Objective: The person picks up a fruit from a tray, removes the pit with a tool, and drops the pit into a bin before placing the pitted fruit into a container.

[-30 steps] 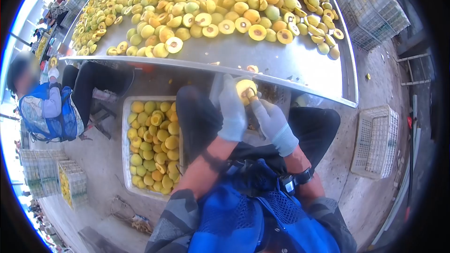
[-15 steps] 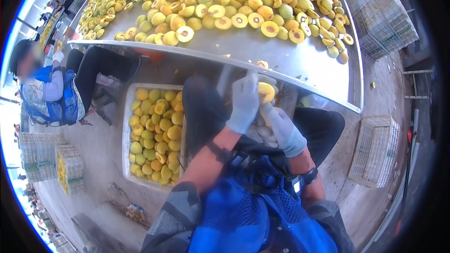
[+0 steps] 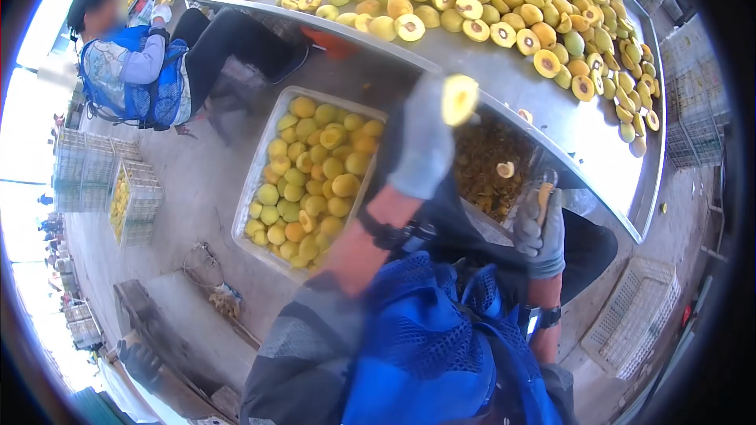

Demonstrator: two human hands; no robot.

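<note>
My gloved left hand (image 3: 425,142) is raised near the edge of the metal table (image 3: 504,79) and holds a yellow fruit half (image 3: 459,99), cut face showing. My gloved right hand (image 3: 540,230) is lower, near my lap, gripping a small pitting tool (image 3: 543,193) with an orange handle. Between my hands a bin of brown pits and scraps (image 3: 484,165) sits under the table edge, with one pit piece (image 3: 505,168) over it. Many halved and whole yellow fruits (image 3: 472,8) cover the table top.
A white crate of whole yellow fruits (image 3: 315,177) stands on the floor at my left. Another person in a blue vest (image 3: 134,71) sits at the table's far left. Stacked wire crates (image 3: 98,181) stand left; an empty white crate (image 3: 630,327) lies at the right.
My hands have separated: the left lifted a fruit half toward the table, the right dropped down with the tool. The view swung left and down.
</note>
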